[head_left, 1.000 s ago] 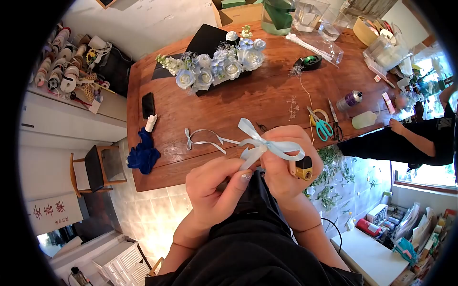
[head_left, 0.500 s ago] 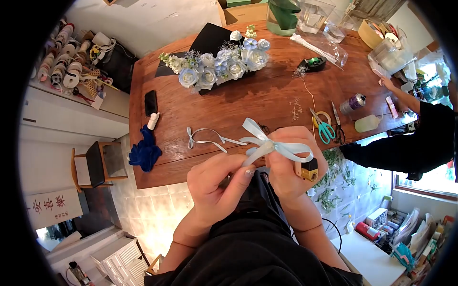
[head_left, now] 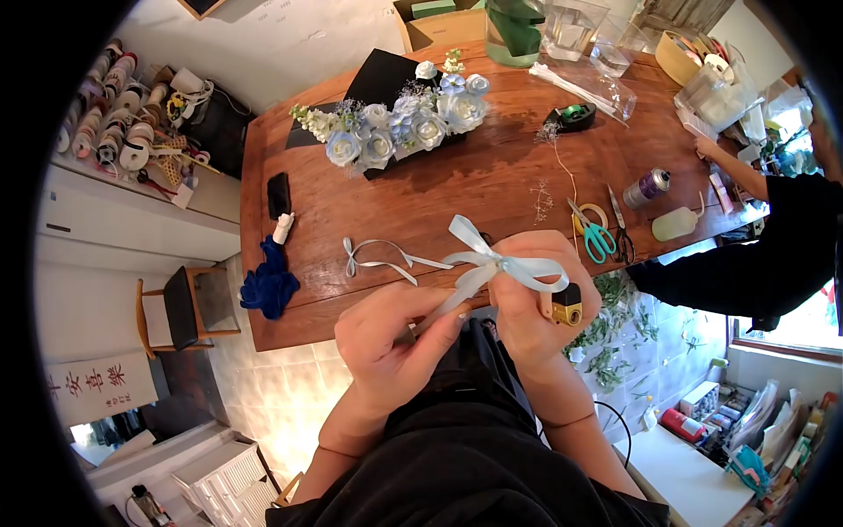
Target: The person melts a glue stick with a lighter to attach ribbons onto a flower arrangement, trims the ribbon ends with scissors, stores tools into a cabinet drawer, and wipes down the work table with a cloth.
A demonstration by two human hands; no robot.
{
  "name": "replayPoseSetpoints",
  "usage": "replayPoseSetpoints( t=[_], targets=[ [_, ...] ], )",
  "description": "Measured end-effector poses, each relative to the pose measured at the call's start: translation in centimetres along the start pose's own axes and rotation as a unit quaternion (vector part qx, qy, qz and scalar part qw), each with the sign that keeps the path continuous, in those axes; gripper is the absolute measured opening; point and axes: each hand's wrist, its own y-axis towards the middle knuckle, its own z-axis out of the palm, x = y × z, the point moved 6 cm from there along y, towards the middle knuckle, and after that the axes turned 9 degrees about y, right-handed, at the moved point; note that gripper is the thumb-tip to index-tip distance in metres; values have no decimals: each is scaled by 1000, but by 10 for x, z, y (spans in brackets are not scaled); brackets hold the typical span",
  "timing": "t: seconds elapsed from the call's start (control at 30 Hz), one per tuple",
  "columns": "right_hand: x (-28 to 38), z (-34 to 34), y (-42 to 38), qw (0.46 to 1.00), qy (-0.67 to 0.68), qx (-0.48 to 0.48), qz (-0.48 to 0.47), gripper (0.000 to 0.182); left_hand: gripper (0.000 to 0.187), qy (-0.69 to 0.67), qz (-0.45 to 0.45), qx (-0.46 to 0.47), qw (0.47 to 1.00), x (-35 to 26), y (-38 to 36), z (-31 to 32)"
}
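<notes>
A pale blue satin ribbon bow (head_left: pixel 527 270) is held up in front of me, above the table's near edge. My left hand (head_left: pixel 391 338) is closed, with thumb and fingers pinching one of its tails. My right hand (head_left: pixel 544 303) grips the bow near its knot, its loops lying over the fingers. Tucked in that same hand is a small black and gold object (head_left: pixel 567 309) that looks like a lighter. A second, thinner ribbon bow (head_left: pixel 351 259) lies on the wooden table (head_left: pixel 395 206) beyond my left hand.
A blue and white flower arrangement (head_left: pixel 404 127) stands at the back. To the right lie teal scissors (head_left: pixel 597 239), black scissors (head_left: pixel 622 233), a spray can (head_left: pixel 650 187) and a tape dispenser (head_left: pixel 571 116). A phone (head_left: pixel 278 195) and blue cloth (head_left: pixel 270 281) are left. Another person's hand (head_left: pixel 707 147) reaches in.
My left hand has drawn slightly left and down along the ribbon tail, which now shows longer. The bow stays in my right hand, turned a little.
</notes>
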Motion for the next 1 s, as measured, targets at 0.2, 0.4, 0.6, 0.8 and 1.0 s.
replayPoseSetpoints(
  t=[0.2, 0.4, 0.6, 0.8, 1.0],
  targets=[
    [10, -2, 2, 998, -36, 22, -52, 18, 16, 16, 5, -11, 1000, -3, 0, 1],
    [11, -7, -2, 998, -10, 5, -56, 18, 16, 24, 14, -15, 999, -8, -2, 4],
    [15, -18, -7, 1000, -3, -24, -19, 18, 14, 89, 42, -55, 994, -18, -1, 5],
    [22, -39, -9, 993, -75, -73, -46, 15, 7, 78, -24, -231, 970, 8, 10, -39],
    [31, -35, 8, 891, -326, -7, -317, 22, 6, -95, -102, -313, 939, 35, 25, -78]
  ],
)
